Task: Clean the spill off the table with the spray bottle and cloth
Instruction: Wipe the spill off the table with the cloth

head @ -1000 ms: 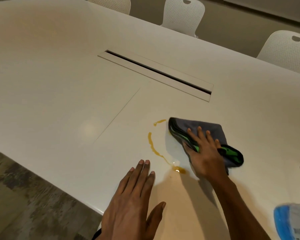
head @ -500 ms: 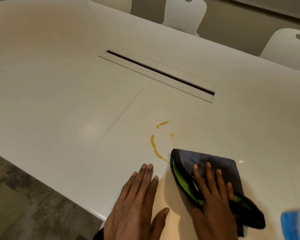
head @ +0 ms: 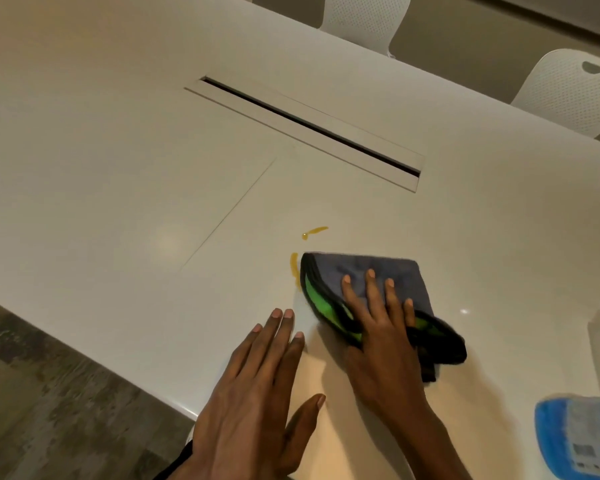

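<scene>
White table (head: 125,174): right hand (head: 381,337) flat on cloth (head: 371,271) beside spill (head: 294,268), left hand (head: 257,386) open alongside.

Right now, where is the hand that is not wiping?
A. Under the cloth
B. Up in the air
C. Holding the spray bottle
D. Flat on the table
D: the left hand lies palm down, fingers spread, on the white table, while the right hand presses the cloth beside the yellow spill.

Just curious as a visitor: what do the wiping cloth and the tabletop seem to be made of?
The cloth looks like soft microfibre: matte grey, green inside, dark stitched edging, limp folds. The table looks like smooth white laminate or solid surface; its faint sheen reflects a light. Which one is unclear.
</scene>
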Motion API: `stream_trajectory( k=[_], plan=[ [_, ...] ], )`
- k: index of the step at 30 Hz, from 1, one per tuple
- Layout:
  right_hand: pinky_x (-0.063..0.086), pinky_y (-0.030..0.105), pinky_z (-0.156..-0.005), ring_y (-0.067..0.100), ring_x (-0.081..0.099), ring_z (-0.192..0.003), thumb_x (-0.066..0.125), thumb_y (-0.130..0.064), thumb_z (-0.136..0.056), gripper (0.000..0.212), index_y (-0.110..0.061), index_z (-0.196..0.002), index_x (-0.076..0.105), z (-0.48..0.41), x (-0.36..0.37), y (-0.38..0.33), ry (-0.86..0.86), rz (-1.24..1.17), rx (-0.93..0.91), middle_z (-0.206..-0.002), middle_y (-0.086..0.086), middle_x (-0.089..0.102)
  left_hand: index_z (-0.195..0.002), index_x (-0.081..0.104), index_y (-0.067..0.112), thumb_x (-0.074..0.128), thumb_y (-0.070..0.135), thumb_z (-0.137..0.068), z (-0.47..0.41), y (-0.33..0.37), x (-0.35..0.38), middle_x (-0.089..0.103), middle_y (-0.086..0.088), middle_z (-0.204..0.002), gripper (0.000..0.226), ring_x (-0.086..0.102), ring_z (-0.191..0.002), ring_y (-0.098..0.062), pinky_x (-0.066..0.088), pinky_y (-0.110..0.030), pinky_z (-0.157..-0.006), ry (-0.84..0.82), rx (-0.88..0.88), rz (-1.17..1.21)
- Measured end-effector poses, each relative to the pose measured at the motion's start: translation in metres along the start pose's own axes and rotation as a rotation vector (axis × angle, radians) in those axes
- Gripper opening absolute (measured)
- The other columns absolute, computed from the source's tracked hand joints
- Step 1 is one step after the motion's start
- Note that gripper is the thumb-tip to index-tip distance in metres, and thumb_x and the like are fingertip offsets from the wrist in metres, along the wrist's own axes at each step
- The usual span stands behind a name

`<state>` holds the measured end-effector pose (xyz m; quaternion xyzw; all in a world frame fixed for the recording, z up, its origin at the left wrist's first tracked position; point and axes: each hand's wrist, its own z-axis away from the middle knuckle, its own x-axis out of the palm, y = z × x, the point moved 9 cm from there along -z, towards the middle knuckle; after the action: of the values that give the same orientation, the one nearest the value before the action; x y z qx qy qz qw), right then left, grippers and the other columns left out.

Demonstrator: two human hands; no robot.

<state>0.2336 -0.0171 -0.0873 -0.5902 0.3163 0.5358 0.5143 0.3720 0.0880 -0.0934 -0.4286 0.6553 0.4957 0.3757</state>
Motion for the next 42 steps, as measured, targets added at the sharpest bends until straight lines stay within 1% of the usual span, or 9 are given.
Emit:
stream_trajectory(
  k=[6, 11, 13, 19, 24, 27, 35, 37, 42],
  plan=[
    [-0.02, 0.043, -0.126, 0.017, -0.025, -0.157, 0.024, -0.042, -0.075, 0.087, -0.045, -0.159, 0.0, 0.031, -0.003, 0.021, -0.052, -0.032, 0.04, -0.169, -0.01, -0.02, -0.155, 0.054, 0.011, 0.062, 0.062, -0.097, 0.002, 0.0, -0.001, 0.035, -0.008, -0.173, 0.078, 0.028, -0.163, -0.026, 0.033, -0.044, -0.123, -0.005, 0.026, 0.001],
    [0.002, 0.055, -0.128, 0.032, 0.009, -0.161, 0.025, -0.06, -0.091, 0.073, -0.041, -0.161, 0.022, -0.024, -0.015, 0.045, 0.109, 0.001, 0.132, -0.174, 0.0, 0.013, -0.157, 0.052, 0.011, 0.057, 0.063, -0.1, 0.001, 0.0, 0.002, 0.034, -0.01, -0.173, 0.077, 0.027, -0.163, -0.028, 0.029, -0.043, -0.124, -0.047, 0.027, -0.018],
    [-0.001, 0.053, -0.128, 0.032, 0.008, -0.161, 0.022, -0.065, -0.09, 0.076, -0.04, -0.162, 0.022, -0.034, -0.011, 0.037, 0.098, -0.024, 0.138, -0.174, 0.002, 0.014, -0.157, 0.051, 0.012, 0.051, 0.066, -0.101, 0.001, -0.002, 0.005, 0.034, -0.01, -0.173, 0.078, 0.028, -0.162, -0.028, 0.027, -0.042, -0.124, -0.08, 0.019, -0.033],
    [-0.016, 0.047, -0.128, 0.019, -0.022, -0.158, 0.038, -0.027, -0.075, 0.096, -0.047, -0.161, -0.001, 0.018, -0.003, 0.012, 0.014, -0.004, 0.003, -0.172, -0.01, -0.017, -0.159, 0.048, 0.012, 0.048, 0.078, -0.094, 0.0, -0.019, 0.0, 0.029, -0.019, -0.173, 0.093, 0.03, -0.16, -0.039, 0.025, -0.05, -0.121, -0.135, -0.01, -0.133],
    [-0.003, 0.052, -0.129, 0.027, -0.001, -0.162, 0.02, -0.061, -0.084, 0.079, -0.044, -0.161, 0.014, 0.0, -0.009, 0.036, 0.069, 0.002, 0.098, -0.174, -0.005, 0.002, -0.166, 0.035, 0.016, 0.037, 0.089, -0.094, 0.002, -0.045, -0.013, 0.015, -0.016, -0.178, 0.102, 0.016, -0.164, -0.038, 0.017, -0.052, -0.124, -0.153, -0.072, -0.147],
    [0.008, 0.06, -0.127, 0.039, 0.016, -0.159, 0.034, -0.061, -0.091, 0.074, -0.036, -0.16, 0.03, -0.03, -0.004, 0.023, 0.152, 0.026, 0.113, -0.173, 0.006, 0.02, -0.168, 0.031, 0.018, 0.035, 0.088, -0.095, 0.003, -0.047, -0.015, 0.012, -0.012, -0.179, 0.102, 0.012, -0.166, -0.033, 0.015, -0.051, -0.126, -0.153, -0.086, -0.128],
    [-0.007, 0.053, -0.13, 0.022, -0.016, -0.16, 0.047, -0.027, -0.08, 0.096, -0.044, -0.162, 0.0, 0.025, 0.01, -0.019, 0.045, -0.004, -0.068, -0.174, -0.007, -0.008, -0.167, 0.026, 0.004, 0.041, 0.088, -0.093, 0.007, -0.056, -0.015, 0.012, -0.013, -0.179, 0.112, 0.013, -0.166, -0.028, 0.018, -0.046, -0.127, -0.133, -0.106, -0.049],
    [-0.01, 0.049, -0.129, 0.02, -0.018, -0.16, 0.043, -0.033, -0.083, 0.09, -0.048, -0.16, 0.0, 0.02, 0.007, -0.002, 0.02, -0.018, -0.037, -0.173, -0.01, -0.013, -0.167, 0.027, 0.006, 0.042, 0.09, -0.091, 0.007, -0.06, -0.019, 0.012, -0.01, -0.18, 0.114, 0.011, -0.167, -0.025, 0.018, -0.042, -0.127, -0.125, -0.118, -0.027],
    [0.0, 0.052, -0.129, 0.032, 0.01, -0.161, 0.032, -0.065, -0.093, 0.072, -0.041, -0.161, 0.024, -0.036, 0.001, 0.017, 0.174, 0.008, 0.074, -0.174, 0.0, 0.014, -0.168, 0.026, 0.01, 0.039, 0.095, -0.088, 0.001, -0.062, -0.024, 0.006, -0.006, -0.18, 0.118, 0.002, -0.168, -0.02, 0.013, -0.038, -0.129, -0.132, -0.115, -0.003]
  ],
)
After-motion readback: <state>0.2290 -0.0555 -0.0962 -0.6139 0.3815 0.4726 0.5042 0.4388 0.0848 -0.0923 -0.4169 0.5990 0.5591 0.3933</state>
